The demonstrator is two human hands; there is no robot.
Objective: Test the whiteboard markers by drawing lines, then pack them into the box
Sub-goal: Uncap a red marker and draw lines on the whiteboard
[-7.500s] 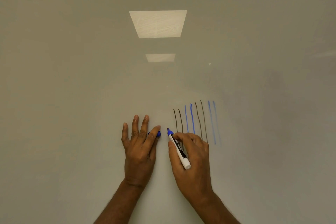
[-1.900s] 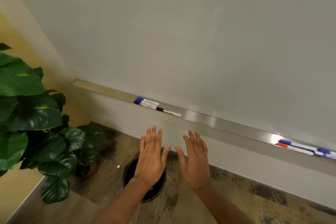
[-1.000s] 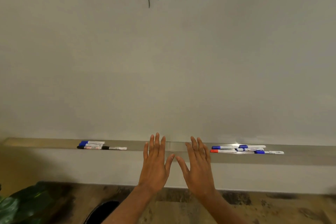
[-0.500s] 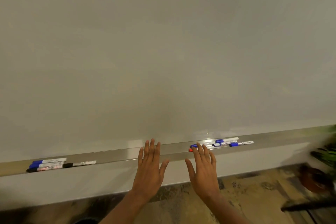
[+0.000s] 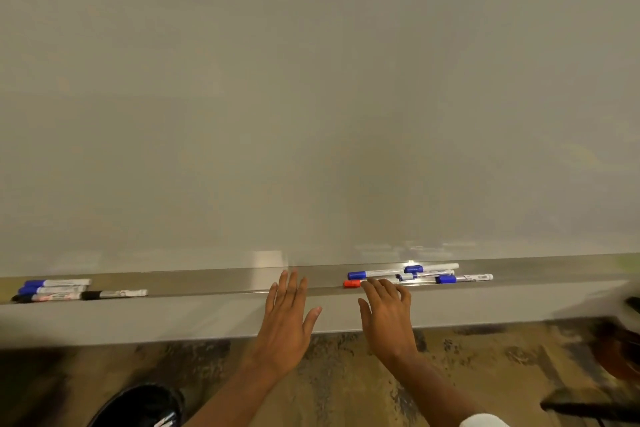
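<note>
A whiteboard (image 5: 311, 97) fills the upper view, with a metal marker ledge (image 5: 214, 282) along its bottom edge. Several blue-capped markers (image 5: 420, 274) and a red-capped marker (image 5: 352, 283) lie in a cluster on the right part of the ledge. A second group of blue and black markers (image 5: 59, 289) lies at the far left. My right hand (image 5: 386, 314) is spread, its fingertips at the red-capped marker and the cluster. My left hand (image 5: 285, 315) is spread flat below the ledge, holding nothing. No box is visible.
A black round bin (image 5: 138, 406) stands on the mottled floor at the lower left. Dark blurred objects (image 5: 620, 357) sit at the right edge. The drawn test lines are out of view above.
The view has shifted down and right along the board. My right hand has moved up to the cluster of markers on the ledge; both hands remain empty and spread.
</note>
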